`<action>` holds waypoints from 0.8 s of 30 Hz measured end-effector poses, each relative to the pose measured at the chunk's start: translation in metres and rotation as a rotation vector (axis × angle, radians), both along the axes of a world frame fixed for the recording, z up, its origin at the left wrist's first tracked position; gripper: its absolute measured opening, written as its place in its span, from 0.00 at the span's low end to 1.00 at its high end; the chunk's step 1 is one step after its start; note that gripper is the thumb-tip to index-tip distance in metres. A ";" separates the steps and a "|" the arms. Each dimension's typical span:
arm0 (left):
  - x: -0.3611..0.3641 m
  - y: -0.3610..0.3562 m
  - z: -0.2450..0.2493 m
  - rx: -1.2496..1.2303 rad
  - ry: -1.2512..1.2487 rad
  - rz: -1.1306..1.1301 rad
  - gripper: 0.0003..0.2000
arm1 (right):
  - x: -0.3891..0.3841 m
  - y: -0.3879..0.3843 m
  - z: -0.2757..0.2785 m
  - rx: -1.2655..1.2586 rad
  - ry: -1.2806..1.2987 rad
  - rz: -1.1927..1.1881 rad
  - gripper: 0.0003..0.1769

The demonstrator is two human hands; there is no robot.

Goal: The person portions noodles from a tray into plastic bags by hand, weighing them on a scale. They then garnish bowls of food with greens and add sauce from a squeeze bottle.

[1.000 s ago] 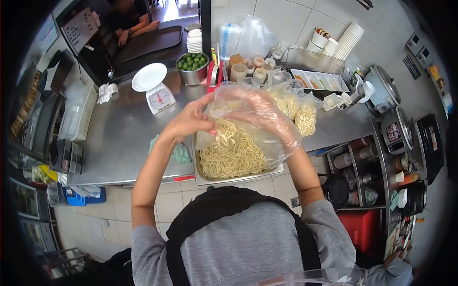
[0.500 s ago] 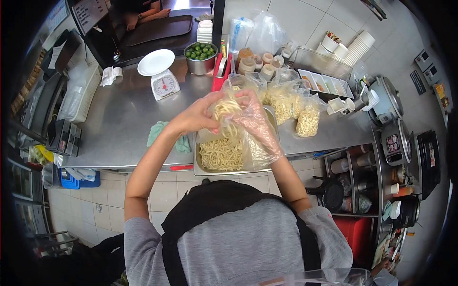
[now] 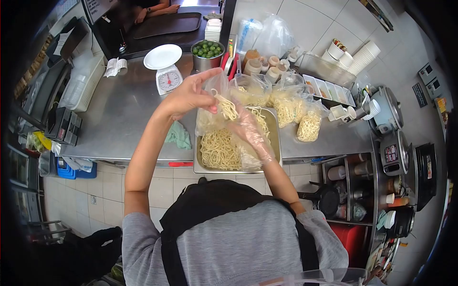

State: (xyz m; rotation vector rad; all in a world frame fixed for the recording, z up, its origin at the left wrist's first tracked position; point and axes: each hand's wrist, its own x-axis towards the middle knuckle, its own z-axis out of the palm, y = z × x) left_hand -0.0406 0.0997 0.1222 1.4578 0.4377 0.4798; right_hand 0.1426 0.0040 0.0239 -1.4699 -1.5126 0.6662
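Note:
My bare left hand [image 3: 193,95] holds a clear plastic bag [image 3: 206,119] by its upper part, index finger stretched along the top and thumb pointing right. My right hand [image 3: 253,133] wears a loose clear plastic glove. At its fingertips, against the bag, is a small bundle of yellow noodles [image 3: 227,108]; the fingers are partly hidden by noodles and plastic. Below both hands, a metal tray [image 3: 278,143] holds a heap of loose noodles [image 3: 220,150]. Filled noodle bags [image 3: 309,126] stand to the right of the tray.
A kitchen scale [image 3: 169,81] with a white plate stands left of a metal pot of green limes [image 3: 208,49]. A green cloth [image 3: 178,135] lies beside the tray. Sauce bottles [image 3: 273,71] and a condiment box [image 3: 329,90] line the back. A person's arm [image 3: 162,9] rests beyond the counter.
My right hand has moved down and away from my left hand. My left hand has shifted up with the bag. The noodle bundle at the bag looks smaller, and the view has shifted slightly.

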 end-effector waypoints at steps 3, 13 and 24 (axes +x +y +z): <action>-0.005 0.006 -0.024 0.017 0.103 -0.016 0.39 | 0.022 -0.006 0.019 -0.062 0.416 0.124 0.26; 0.006 -0.003 -0.021 -0.014 0.083 0.050 0.38 | 0.014 -0.005 0.084 0.246 -0.348 0.048 0.23; 0.006 -0.007 0.042 -0.091 -0.375 0.148 0.31 | 0.017 -0.024 -0.035 -0.329 -0.069 0.228 0.24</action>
